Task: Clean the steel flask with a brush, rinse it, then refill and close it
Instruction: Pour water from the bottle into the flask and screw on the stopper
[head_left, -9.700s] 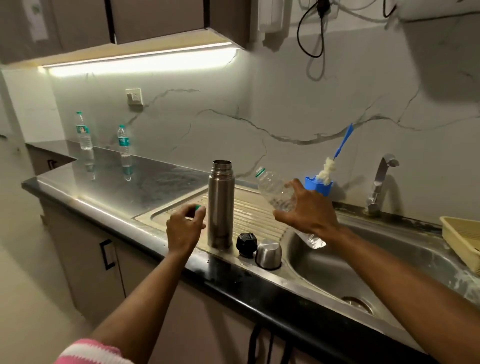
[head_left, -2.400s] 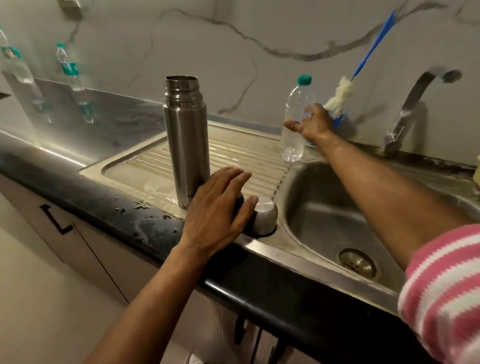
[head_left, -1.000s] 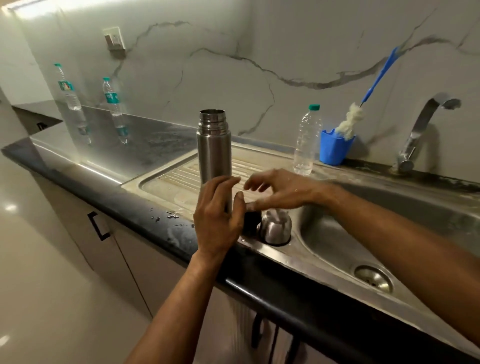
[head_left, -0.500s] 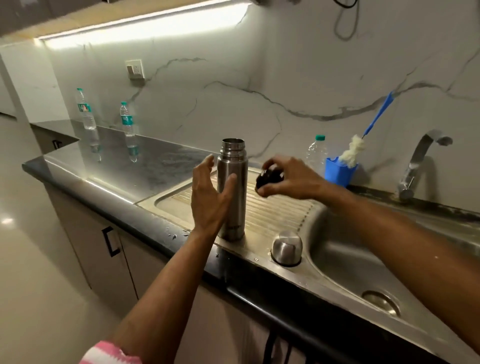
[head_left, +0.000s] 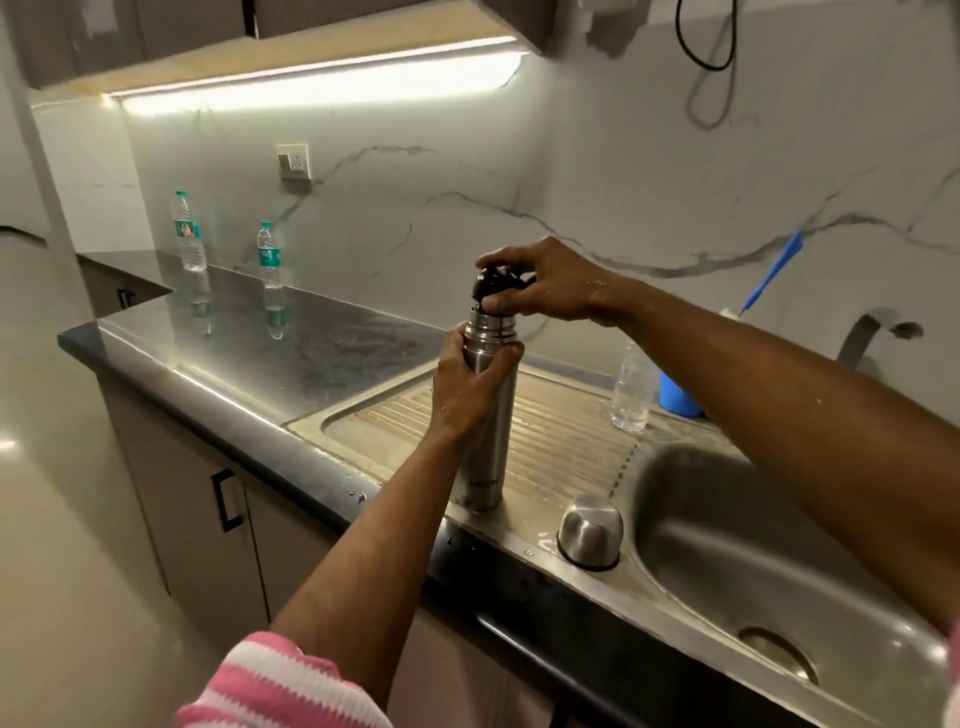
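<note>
Steel flask (head_left: 488, 415) stands upright on the drainboard (head_left: 566, 441) near the worktop's front edge. The left hand (head_left: 467, 395) is wrapped tight round its upper body; the right hand (head_left: 540, 286) pinches the black stopper (head_left: 491, 283), tilted on the mouth. Best to level the stopper first, then turn it gently so the threads catch, holding the flask firm. The steel cup (head_left: 591, 530) waits by the sink's (head_left: 779, 571) rim.

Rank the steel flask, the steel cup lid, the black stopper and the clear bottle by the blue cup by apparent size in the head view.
1. Steel flask, clearly largest.
2. Steel cup lid and clear bottle: alike in area; the bottle stands farther back and is partly hidden by the arm, so unranked.
3. Black stopper, smallest, partly covered by the right hand.
</note>
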